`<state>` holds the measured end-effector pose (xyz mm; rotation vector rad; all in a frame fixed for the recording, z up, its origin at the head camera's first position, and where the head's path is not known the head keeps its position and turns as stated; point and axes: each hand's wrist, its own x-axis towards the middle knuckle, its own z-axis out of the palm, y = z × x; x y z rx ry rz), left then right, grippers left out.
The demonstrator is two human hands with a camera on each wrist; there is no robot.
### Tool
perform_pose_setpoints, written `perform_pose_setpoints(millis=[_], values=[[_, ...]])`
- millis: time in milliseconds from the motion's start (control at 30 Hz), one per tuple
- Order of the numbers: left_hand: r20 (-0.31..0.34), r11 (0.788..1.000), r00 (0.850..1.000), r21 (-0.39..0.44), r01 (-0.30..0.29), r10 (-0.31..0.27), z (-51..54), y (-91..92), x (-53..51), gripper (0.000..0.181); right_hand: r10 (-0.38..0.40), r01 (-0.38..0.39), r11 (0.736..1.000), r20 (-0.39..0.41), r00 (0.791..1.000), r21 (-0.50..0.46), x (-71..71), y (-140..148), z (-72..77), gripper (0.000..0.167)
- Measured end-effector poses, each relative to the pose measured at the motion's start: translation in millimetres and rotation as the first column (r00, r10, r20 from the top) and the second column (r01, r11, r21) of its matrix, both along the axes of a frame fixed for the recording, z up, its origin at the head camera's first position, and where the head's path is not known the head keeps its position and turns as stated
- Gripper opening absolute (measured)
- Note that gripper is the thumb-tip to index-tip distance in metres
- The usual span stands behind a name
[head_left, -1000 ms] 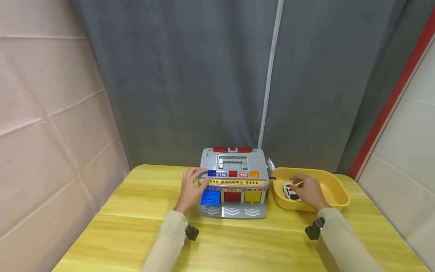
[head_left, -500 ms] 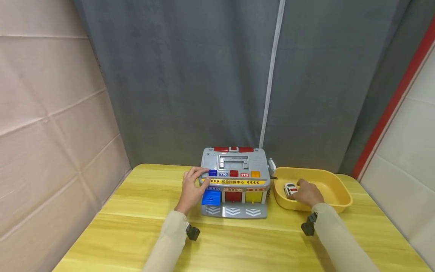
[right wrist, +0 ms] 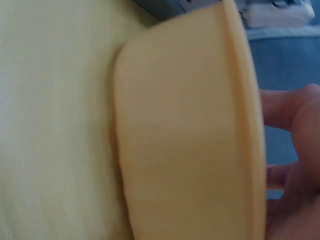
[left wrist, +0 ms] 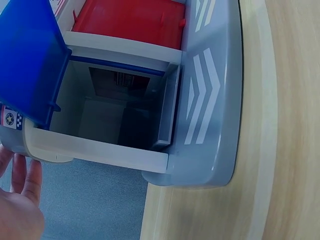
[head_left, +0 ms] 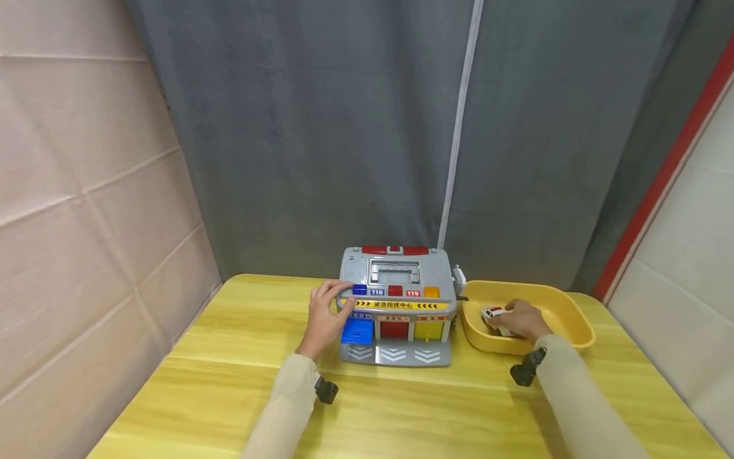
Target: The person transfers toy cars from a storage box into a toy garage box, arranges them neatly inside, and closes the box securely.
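A grey toy rescue station stands on the table, its blue door raised and the red and yellow doors shut. My left hand rests on the station's left roof corner, beside the blue button. In the left wrist view, its fingers touch the side wall, and the bay behind the blue door shows a dark inside. My right hand reaches into the yellow basin and grips a small white toy car with red and black markings. In the right wrist view the basin wall hides the car.
A white part with a dark lever sticks out from the station's right side, close to the basin. The wooden table ends at a grey curtain behind, with pale panels at both sides.
My right hand has come down onto the toy car, closed around it and tilted it inside the basin. The left hand and the station keep their places.
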<state>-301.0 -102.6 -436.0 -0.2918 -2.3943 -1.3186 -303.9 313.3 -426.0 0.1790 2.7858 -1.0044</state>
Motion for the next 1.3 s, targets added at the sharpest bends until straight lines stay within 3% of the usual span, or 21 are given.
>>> perform_pose_setpoints(millis=[100,200,367,467,500,567,667,733,867,967,1100,1200,1233,1300], values=[[-0.005,1.000,1.000,0.000,-0.008,0.008,1.0,-1.1,-0.8,0.030,-0.016,0.028,0.975,0.058,0.998,-0.219,-1.8,4,0.4,0.081],[0.006,1.000,1.000,0.000,-0.008,0.008,2.0,-1.6,0.0,0.030,-0.014,0.061,0.908,0.115,0.993,-0.413,-2.3,8,-1.0,0.080],[0.029,1.000,1.000,-0.003,-0.006,0.006,2.3,-1.9,0.7,0.030,0.030,0.045,0.827,0.124,0.992,-0.561,0.0,12,1.8,0.067],[0.026,1.000,1.000,0.000,-0.010,0.010,2.2,-2.6,0.7,0.030,0.045,0.030,0.808,0.113,0.993,-0.589,0.4,11,5.1,0.062],[0.019,1.000,1.000,0.000,-0.012,0.012,2.2,-3.1,0.5,0.029,0.044,0.029,0.817,0.113,0.993,-0.576,-0.4,9,6.1,0.060],[0.006,1.000,1.000,0.003,-0.012,0.012,2.0,-3.8,0.1,0.029,0.032,0.021,0.875,0.100,0.994,-0.483,-2.8,5,7.5,0.055],[-0.006,1.000,1.000,-0.001,-0.015,0.015,1.2,-4.8,-0.1,0.029,0.006,0.015,0.963,0.077,0.997,-0.271,-8.8,-4,7.0,0.058],[-0.003,1.000,1.000,-0.004,-0.015,0.015,0.3,-4.9,0.2,0.029,0.000,0.007,0.993,0.057,0.998,-0.121,-12.0,-11,4.7,0.066],[0.011,1.000,1.000,-0.007,-0.011,0.011,0.0,-3.3,2.3,0.030,0.046,-0.045,0.993,-0.006,0.999,0.113,-15.2,-23,-3.0,0.082],[0.009,1.000,1.000,-0.003,0.000,0.000,-0.4,-1.1,3.0,0.030,0.074,-0.063,0.973,-0.044,0.996,0.220,-17.0,-25,-11.4,0.073],[-0.003,1.000,1.000,-0.002,0.012,-0.012,-1.4,1.1,2.7,0.030,0.070,-0.064,0.985,-0.033,0.997,0.161,-17.1,-22,-17.4,0.053],[-0.007,1.000,1.000,-0.002,0.010,-0.010,-1.0,1.5,2.3,0.030,0.042,-0.040,0.998,0.034,0.999,-0.049,-16.0,-19,-14.8,0.056],[-0.007,1.000,1.000,-0.001,0.007,-0.007,-0.7,1.2,2.1,0.030,0.030,-0.021,0.990,0.062,0.998,-0.140,-15.9,-19,-13.5,0.061],[-0.009,1.000,1.000,-0.001,0.002,-0.002,0.0,0.6,1.8,0.030,0.013,0.028,0.944,0.123,0.992,-0.328,-15.9,-17,-11.0,0.069]])
